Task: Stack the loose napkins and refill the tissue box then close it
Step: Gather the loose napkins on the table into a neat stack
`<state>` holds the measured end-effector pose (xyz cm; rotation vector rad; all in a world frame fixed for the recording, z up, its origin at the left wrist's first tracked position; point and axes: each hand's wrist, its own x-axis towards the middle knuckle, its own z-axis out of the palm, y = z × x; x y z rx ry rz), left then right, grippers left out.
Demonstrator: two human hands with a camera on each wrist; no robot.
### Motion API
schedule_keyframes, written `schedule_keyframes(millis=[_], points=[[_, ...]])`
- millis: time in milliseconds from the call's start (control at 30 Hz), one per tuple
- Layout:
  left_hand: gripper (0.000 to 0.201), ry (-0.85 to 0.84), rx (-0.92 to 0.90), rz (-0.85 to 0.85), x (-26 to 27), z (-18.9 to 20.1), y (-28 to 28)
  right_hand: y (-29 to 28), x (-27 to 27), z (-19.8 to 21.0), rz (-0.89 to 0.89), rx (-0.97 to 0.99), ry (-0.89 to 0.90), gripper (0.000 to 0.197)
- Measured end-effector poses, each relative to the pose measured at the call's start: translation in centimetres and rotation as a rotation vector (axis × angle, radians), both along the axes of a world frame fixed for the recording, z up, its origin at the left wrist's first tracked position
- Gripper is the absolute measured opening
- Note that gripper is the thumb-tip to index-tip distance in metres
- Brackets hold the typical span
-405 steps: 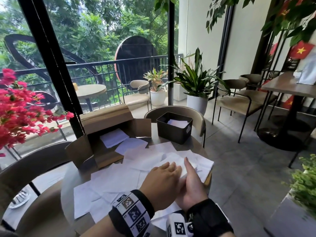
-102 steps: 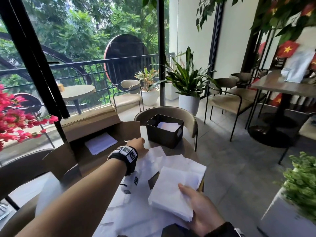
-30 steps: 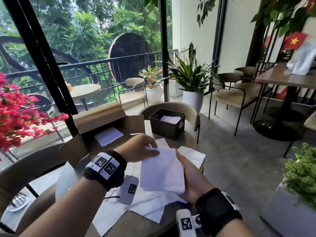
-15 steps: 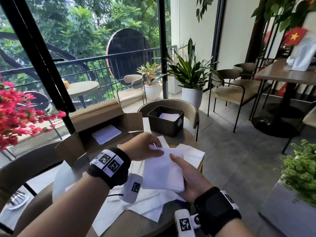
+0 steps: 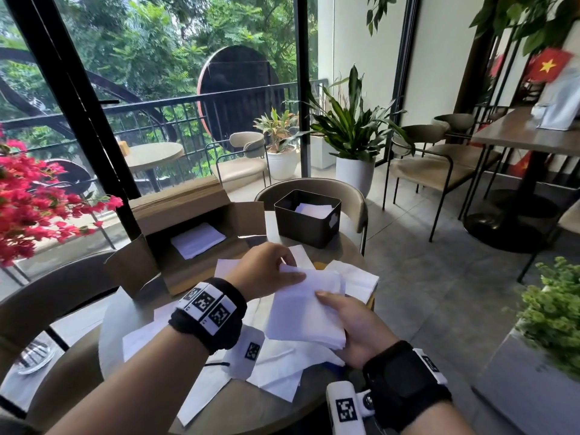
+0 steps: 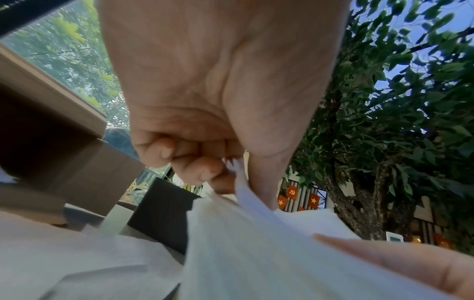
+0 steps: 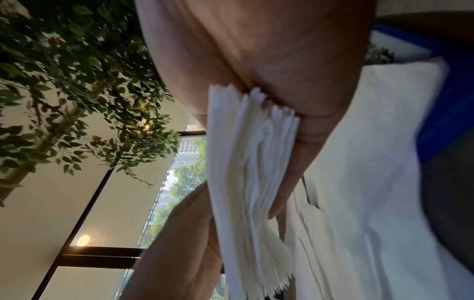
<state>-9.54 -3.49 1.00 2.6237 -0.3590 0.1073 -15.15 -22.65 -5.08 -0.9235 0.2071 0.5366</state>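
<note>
A stack of white napkins (image 5: 306,312) is held above the round table (image 5: 276,409). My right hand (image 5: 348,321) grips it from below, thumb on top; the right wrist view shows the stack (image 7: 251,182) edge-on between thumb and fingers. My left hand (image 5: 270,271) pinches the stack's far left corner; in the left wrist view my left hand (image 6: 231,172) has curled fingers on the paper edge (image 6: 241,182). Loose napkins (image 5: 273,365) lie spread on the table under both hands. The black tissue box (image 5: 307,218) stands open at the far edge with some napkins inside.
An open cardboard carton (image 5: 188,233) with a napkin pile inside sits at the table's far left. A chair back (image 5: 342,196) curves behind the tissue box. Red flowers (image 5: 34,196) hang at the left. Another chair (image 5: 47,302) is near left.
Over the last second the stack stayed in my right hand while my left hand kept pinching its far corner and shifted slightly right. Earlier, the left hand reached toward the carton.
</note>
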Motion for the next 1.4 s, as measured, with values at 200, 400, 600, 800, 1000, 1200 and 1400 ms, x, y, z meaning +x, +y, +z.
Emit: schedule_keyframes(millis=[200,400,600,800,1000,1200,1400], points=[[0.023,0.025,-0.194,0.18,-0.6,-1.8,1.4,-4.7,0.6,1.3,-0.214,0.003,-0.059,0.032],[0.046,0.174,-0.047,0.126,1.6,-4.4,-2.2,-10.0,0.2,1.6,-0.41,0.015,-0.038,0.033],[0.06,0.232,0.149,0.17,4.1,-5.4,-7.2,-11.6,-1.2,0.0,-0.467,-0.016,0.032,0.031],[0.07,0.27,0.301,0.244,5.4,-6.1,-9.3,-11.8,-1.8,-1.1,-0.473,-0.011,0.055,0.031],[0.06,0.312,0.243,0.276,5.9,-6.8,-9.5,-12.2,-1.1,-2.7,-0.459,-0.046,0.07,0.04],[0.035,0.377,0.127,0.312,6.3,-6.6,-9.5,-12.2,-0.6,-3.1,-0.451,-0.056,0.062,0.038],[0.038,0.395,0.037,0.318,6.4,-7.1,-9.8,-12.4,-0.6,-3.7,-0.445,-0.071,0.068,0.035]])
